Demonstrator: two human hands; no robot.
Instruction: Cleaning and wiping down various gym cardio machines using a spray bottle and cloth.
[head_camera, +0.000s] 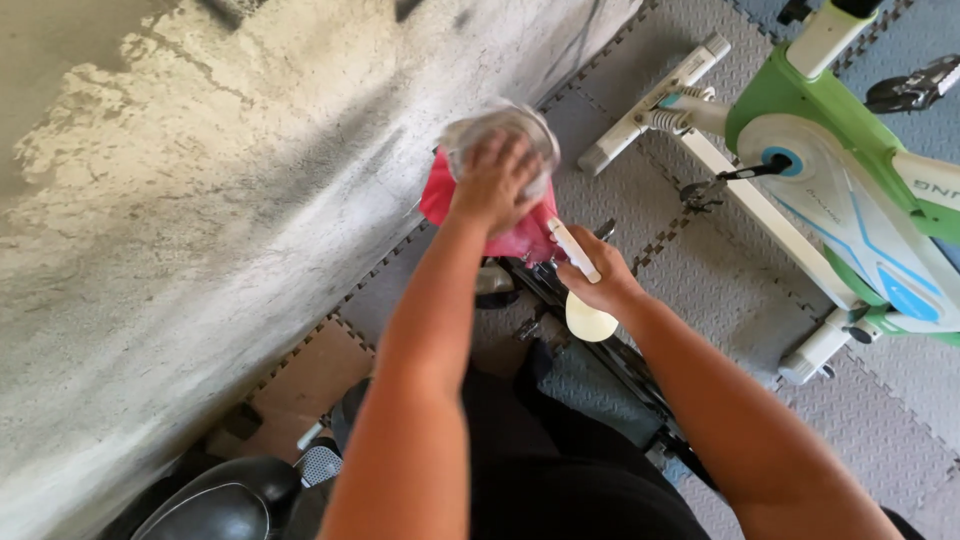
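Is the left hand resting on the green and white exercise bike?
No: the left hand presses on a pink cloth, well apart from the exercise bike.
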